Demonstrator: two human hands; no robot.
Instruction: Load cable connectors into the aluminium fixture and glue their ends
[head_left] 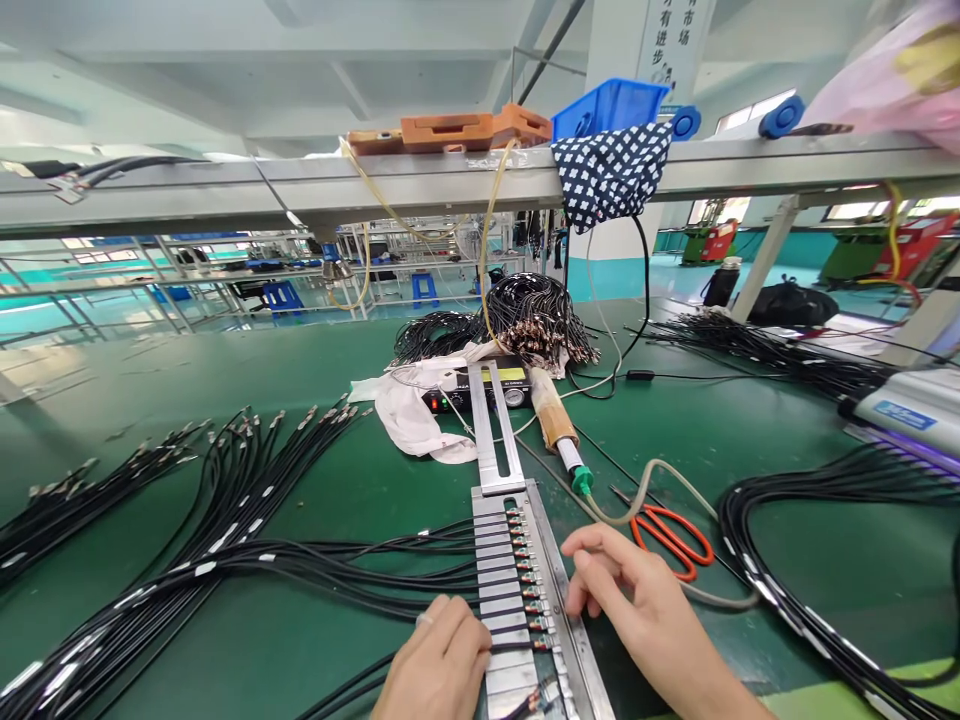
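Note:
A long metal fixture (504, 560) lies on the green bench, with several black cables (360, 570) seated in its slots and their connector ends lined up along the right side. My left hand (442, 665) rests on the fixture's near end, fingers curled down onto a black cable there. My right hand (637, 610) sits at the fixture's right edge, fingers bent and pressed together near the connector tips; what they pinch, if anything, is hidden.
Orange-handled scissors (671, 540) lie right of the fixture. A dispenser syringe (564, 440) with a hose, a controller box (480, 392) and a white cloth (412, 420) sit behind it. Cable bundles (810, 590) spread left and right. An overhead shelf (450, 180) carries a blue bin.

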